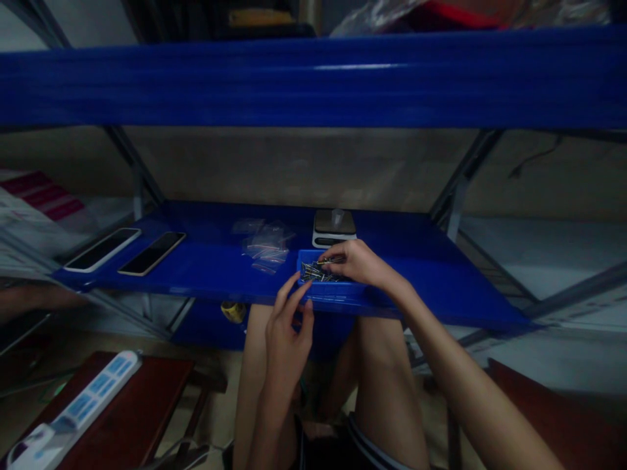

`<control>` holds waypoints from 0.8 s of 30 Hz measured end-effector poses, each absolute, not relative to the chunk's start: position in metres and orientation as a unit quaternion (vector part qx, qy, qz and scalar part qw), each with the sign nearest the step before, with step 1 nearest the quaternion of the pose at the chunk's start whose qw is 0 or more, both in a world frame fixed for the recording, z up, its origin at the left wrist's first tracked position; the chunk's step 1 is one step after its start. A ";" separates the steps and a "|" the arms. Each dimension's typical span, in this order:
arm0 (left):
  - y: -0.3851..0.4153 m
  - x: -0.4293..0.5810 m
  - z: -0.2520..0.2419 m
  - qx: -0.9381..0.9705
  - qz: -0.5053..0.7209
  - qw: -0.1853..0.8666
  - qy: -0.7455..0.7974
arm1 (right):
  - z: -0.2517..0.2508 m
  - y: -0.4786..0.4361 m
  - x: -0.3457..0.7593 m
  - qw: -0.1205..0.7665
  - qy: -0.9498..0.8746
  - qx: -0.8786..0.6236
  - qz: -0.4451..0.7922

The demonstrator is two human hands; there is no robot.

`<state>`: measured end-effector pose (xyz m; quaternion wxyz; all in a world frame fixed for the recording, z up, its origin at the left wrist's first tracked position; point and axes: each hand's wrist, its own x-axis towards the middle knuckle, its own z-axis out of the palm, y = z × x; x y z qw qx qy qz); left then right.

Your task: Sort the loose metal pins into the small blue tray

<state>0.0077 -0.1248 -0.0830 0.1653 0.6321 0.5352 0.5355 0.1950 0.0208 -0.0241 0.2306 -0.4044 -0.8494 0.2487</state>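
Note:
A small blue bin point(300, 261) at the front edge of the blue shelf holds many small metal screws point(313, 272). My right hand point(353, 260) reaches over the bin with thumb and fingers pinched on some screws. At the bin's left front corner is my left hand point(290, 320), its fingers apart and curved, with nothing visible in it. Behind the bin stands a digital scale point(321, 223) with a small clear cup point(337, 217) on top. Several clear plastic bags point(268, 245) lie in a loose pile left of the bin.
Two phones, one white-edged point(104, 250) and one dark point(153, 253), lie on the shelf's left part. A thick blue beam point(313, 85) crosses above. A power strip point(93, 398) rests on a brown stool point(147, 405) at lower left. A tape roll point(234, 311) sits below.

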 end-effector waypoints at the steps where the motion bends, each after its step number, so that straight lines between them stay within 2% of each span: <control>1: -0.124 0.007 -0.084 0.629 0.539 0.171 0.533 | -0.024 0.021 0.195 0.231 -0.849 -0.404 0.251; 5: -0.123 0.003 -0.087 0.611 0.557 0.176 0.535 | -0.026 0.023 0.196 0.216 -0.853 -0.388 0.274; 9: -0.124 0.000 -0.086 0.580 0.582 0.171 0.544 | -0.029 0.025 0.199 0.255 -0.837 -0.394 0.281; 15: -0.121 -0.004 -0.090 0.524 0.610 0.203 0.560 | -0.020 0.019 0.201 0.247 -0.831 -0.387 0.313; 18: -0.117 -0.007 -0.089 0.513 0.623 0.190 0.559 | -0.008 0.029 0.207 0.286 -0.821 -0.417 0.267; 24: -0.102 -0.004 -0.076 0.547 0.635 0.146 0.526 | 0.000 0.098 0.212 0.386 -0.730 -0.558 0.075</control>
